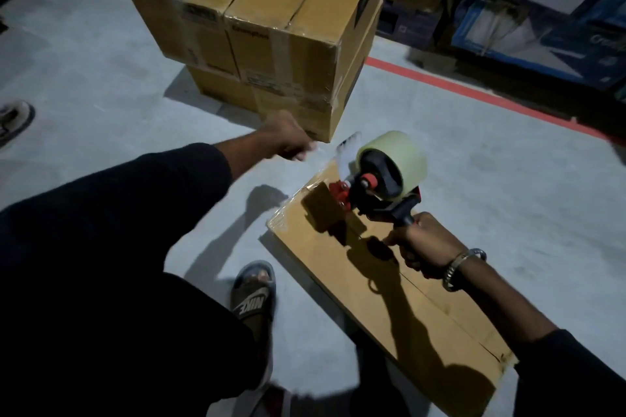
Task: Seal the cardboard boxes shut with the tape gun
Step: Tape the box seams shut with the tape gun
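Grey warehouse floor held a low cardboard box, seam partly taped. Right hand gripped the tape gun above it; left hand pinched the tape's end. 2 stacked boxes looked sealed.

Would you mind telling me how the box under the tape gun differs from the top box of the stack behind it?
The near box lies low and flat on the floor; the stacked box sits raised on another carton.

The near box has the tape gun at its far end, held by the right hand; nothing rests on the stacked box.

The near box's centre seam looks bare toward its near end; the stacked box already shows glossy tape strips.

Both are plain brown cardboard.
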Demonstrator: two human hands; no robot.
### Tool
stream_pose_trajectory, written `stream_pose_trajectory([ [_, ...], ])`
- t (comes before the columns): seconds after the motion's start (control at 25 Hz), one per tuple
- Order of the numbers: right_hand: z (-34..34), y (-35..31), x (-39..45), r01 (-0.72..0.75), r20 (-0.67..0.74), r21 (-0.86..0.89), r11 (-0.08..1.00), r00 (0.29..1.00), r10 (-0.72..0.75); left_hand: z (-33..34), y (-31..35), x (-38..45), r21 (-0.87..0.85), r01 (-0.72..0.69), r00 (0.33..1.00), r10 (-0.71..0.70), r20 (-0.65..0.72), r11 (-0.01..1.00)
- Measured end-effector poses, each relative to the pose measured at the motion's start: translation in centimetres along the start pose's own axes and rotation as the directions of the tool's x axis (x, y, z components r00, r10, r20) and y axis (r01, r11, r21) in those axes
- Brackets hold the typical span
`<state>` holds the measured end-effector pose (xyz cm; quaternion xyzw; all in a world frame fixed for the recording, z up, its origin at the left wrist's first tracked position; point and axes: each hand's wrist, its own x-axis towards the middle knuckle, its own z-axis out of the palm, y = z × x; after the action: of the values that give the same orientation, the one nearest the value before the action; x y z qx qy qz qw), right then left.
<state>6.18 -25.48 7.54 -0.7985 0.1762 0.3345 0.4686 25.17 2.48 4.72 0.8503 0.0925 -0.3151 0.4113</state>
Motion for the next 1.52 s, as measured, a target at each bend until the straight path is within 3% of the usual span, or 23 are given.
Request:
stream_pose_trajectory([
  [0.24, -1.3, 2.5, 1.2, 0.007, 0.098, -0.049, 0.999, 0.995, -0.002, -1.9, -4.0, 0.3, -0.07, -0.026, 0.992, 0.034, 0.119, 0.997],
  [0.32, -1.2, 3.1, 2.4, -0.002, 0.092, -0.076, 0.997, 0.996, 0.009, -1.1, -5.0, 1.3, -0.018, -0.024, 0.984, 0.027, 0.178, 1.0],
  [0.48, 1.0, 4.6, 4.5, -0.065, 0.023, -0.146, 0.987, 0.997, 0.069, 0.1, -8.2, 4.1, -0.022, -0.012, 0.987, 0.016, 0.159, 1.0],
  [0.68, 3.5, 4.3, 6.9, -0.095, -0.024, -0.226, 0.969, 0.995, 0.092, 1.0, -9.0, 7.0, 0.219, -0.08, 0.988, 0.047, 0.15, 0.972],
  [0.8, 3.9, 4.7, 7.3, -0.138, -0.024, -0.208, 0.968, 0.99, 0.136, 2.0, -9.5, 7.6, 0.193, 0.014, 0.988, -0.043, 0.147, 0.981],
  [0.96, 3.6, 4.9, 8.0, -0.182, -0.025, -0.125, 0.975, 0.983, 0.181, 5.1, -11.0, 7.4, 0.141, 0.188, 0.982, -0.182, -0.054, 0.972],
  [1.08, 3.6, 4.8, 8.1, -0.196, -0.043, -0.15, 0.969, 0.98, 0.192, 5.9, -12.0, 7.3, 0.185, 0.064, 0.987, -0.036, -0.155, 0.981],
  [1.2, 3.7, 4.6, 7.9, -0.195, -0.05, -0.177, 0.965, 0.981, 0.189, 6.4, -11.5, 6.7, 0.04, -0.125, 0.971, 0.13, -0.198, 0.991],
  [1.28, 3.7, 4.6, 7.8, -0.184, -0.062, -0.183, 0.966, 0.983, 0.175, 6.8, -11.0, 6.0, 0.023, -0.169, 0.968, 0.17, -0.185, 0.985],
  [1.4, 3.7, 4.8, 7.6, -0.164, -0.087, -0.193, 0.967, 0.985, 0.149, 7.5, -11.3, 5.3, 0.174, -0.232, 0.959, 0.254, -0.124, 0.957],
  [1.52, 3.8, 5.0, 7.7, -0.161, -0.085, -0.227, 0.961, 0.986, 0.145, 9.0, -11.8, 4.6, 0.207, -0.192, 0.942, 0.239, -0.235, 0.959],
])
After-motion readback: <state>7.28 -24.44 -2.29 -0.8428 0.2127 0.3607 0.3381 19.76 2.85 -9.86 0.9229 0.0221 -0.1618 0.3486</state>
